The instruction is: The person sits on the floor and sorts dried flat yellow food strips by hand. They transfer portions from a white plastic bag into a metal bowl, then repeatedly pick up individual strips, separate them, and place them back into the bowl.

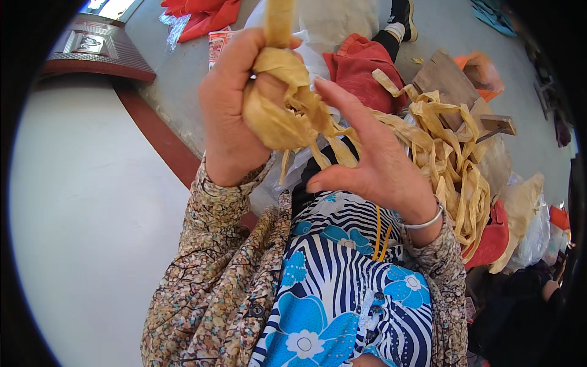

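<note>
My left hand (231, 108) grips a loosely wound bundle of flat tan strip (282, 126), which looks like dried plant fibre or paper. One end of the strip (279, 23) stands up past the fingers to the top of the view. Just right of the bundle is my right hand (383, 149), thumb and fingers spread, with nothing visible in its grasp. From the bundle, strands run behind the right hand towards a tangled heap of the same strip (451, 156). The fingers inside the bundle are partly hidden by its wraps.
A white tabletop (91, 206) with a dark red edge fills the left. Wooden boards (445, 82) stand behind the heap, beside an orange bag (481, 75). Red cloth (362, 69), a printed paper cup (219, 43) and a white sack (339, 20) lie ahead. Somebody's shoe (406, 18) shows at the top.
</note>
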The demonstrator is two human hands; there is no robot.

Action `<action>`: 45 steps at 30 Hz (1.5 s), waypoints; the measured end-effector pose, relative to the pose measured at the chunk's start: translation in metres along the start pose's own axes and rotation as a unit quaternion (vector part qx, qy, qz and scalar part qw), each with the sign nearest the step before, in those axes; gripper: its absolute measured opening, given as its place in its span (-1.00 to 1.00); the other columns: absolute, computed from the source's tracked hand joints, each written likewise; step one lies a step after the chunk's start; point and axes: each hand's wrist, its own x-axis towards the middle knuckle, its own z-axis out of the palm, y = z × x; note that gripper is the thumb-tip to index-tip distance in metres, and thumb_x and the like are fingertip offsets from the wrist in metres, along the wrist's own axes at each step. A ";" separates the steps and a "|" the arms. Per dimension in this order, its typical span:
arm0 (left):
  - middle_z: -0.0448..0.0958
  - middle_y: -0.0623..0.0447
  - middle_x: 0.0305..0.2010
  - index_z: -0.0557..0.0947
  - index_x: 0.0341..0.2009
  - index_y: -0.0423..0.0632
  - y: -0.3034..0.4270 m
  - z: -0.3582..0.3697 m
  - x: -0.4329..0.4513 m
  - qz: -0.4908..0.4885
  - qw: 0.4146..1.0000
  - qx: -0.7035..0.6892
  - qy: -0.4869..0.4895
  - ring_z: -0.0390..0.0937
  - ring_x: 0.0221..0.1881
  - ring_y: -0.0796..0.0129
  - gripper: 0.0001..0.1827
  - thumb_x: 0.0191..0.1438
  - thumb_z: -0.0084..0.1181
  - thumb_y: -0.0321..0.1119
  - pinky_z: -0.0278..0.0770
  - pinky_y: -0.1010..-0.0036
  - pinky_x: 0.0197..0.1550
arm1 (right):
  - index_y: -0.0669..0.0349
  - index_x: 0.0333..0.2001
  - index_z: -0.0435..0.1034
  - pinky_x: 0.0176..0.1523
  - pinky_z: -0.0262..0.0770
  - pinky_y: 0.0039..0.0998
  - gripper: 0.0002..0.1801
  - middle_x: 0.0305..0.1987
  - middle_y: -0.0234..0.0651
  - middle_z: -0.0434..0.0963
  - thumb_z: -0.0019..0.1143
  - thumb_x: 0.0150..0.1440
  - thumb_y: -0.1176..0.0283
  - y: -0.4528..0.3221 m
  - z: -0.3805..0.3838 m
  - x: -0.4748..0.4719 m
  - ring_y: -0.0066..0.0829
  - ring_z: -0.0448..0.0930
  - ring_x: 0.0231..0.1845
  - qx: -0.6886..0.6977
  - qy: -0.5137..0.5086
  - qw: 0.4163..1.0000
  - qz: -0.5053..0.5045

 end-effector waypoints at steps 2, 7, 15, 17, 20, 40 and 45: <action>0.58 -0.07 -0.20 0.53 -0.09 -0.28 0.015 0.015 0.027 0.104 0.989 0.104 -0.016 0.57 -0.19 0.31 -0.69 0.27 -0.05 -0.28 0.56 0.43 -0.15 | 0.32 0.19 0.19 0.08 0.38 -0.36 -0.22 0.04 -0.08 0.42 0.37 -0.09 0.37 -0.010 0.021 0.014 -0.30 0.47 0.03 0.128 0.046 0.990 0.023; 0.54 0.05 -0.29 0.55 -0.15 -0.20 -0.021 -0.015 0.092 0.080 0.994 -0.065 0.033 0.50 -0.32 0.34 -0.76 0.17 0.05 -0.32 0.45 0.52 -0.24 | 0.31 -0.21 0.39 -0.58 0.27 -0.67 -0.78 -0.59 -0.46 0.44 0.13 0.02 0.56 0.002 0.002 -0.007 -0.73 0.37 -0.68 0.288 -0.119 0.905 0.289; 0.55 0.00 -0.32 0.57 -0.13 -0.17 -0.187 -0.129 0.144 -0.112 0.932 -0.307 0.154 0.52 -0.36 0.27 -0.68 0.21 -0.02 -0.19 0.52 0.36 -0.28 | 0.27 -0.26 0.41 -0.53 0.16 -0.72 -0.85 -0.53 -0.55 0.40 0.10 0.08 0.46 -0.043 -0.133 -0.132 -0.79 0.31 -0.60 0.063 0.078 0.905 0.414; 0.55 0.00 -0.40 0.56 -0.18 -0.20 -0.162 -0.105 0.120 -0.244 0.921 -0.187 0.240 0.52 -0.46 0.35 -0.81 0.20 0.01 -0.36 0.55 0.43 -0.43 | 0.32 -0.17 0.41 -0.52 0.13 -0.73 -0.76 -0.54 -0.55 0.36 0.08 0.13 0.39 -0.059 -0.146 -0.140 -0.79 0.28 -0.60 0.054 0.142 0.936 0.319; 0.52 0.03 -0.49 0.59 -0.24 -0.19 -0.139 -0.076 0.077 -0.209 0.957 -0.142 0.141 0.47 -0.55 0.38 -0.85 0.18 0.01 -0.41 0.47 0.44 -0.53 | 0.37 -0.07 0.39 -0.52 0.09 -0.72 -0.65 -0.56 -0.57 0.32 0.07 0.17 0.32 -0.066 -0.137 -0.122 -0.80 0.24 -0.59 0.032 0.194 0.954 0.227; 0.37 0.13 -0.01 0.15 0.34 0.00 -0.093 -0.008 -0.093 -0.432 0.836 -0.290 -0.174 0.36 -0.22 0.52 -0.17 -0.10 0.03 -0.55 0.38 0.64 -0.20 | 0.26 -0.41 0.45 -0.26 0.44 -0.07 -0.76 -0.45 0.00 0.53 0.02 0.11 0.29 0.071 0.046 0.013 0.02 0.55 -0.35 -0.124 -0.124 0.974 0.144; 0.37 0.08 0.10 0.16 0.34 -0.03 -0.061 -0.023 -0.097 -0.382 0.860 -0.329 -0.075 0.42 -0.02 0.43 -0.18 -0.06 0.11 -0.53 0.39 0.57 0.01 | 0.23 -0.31 0.43 -0.30 0.44 -0.09 -0.78 -0.47 -0.04 0.54 0.01 0.14 0.29 0.065 0.072 0.026 0.01 0.56 -0.38 -0.073 -0.030 0.989 0.126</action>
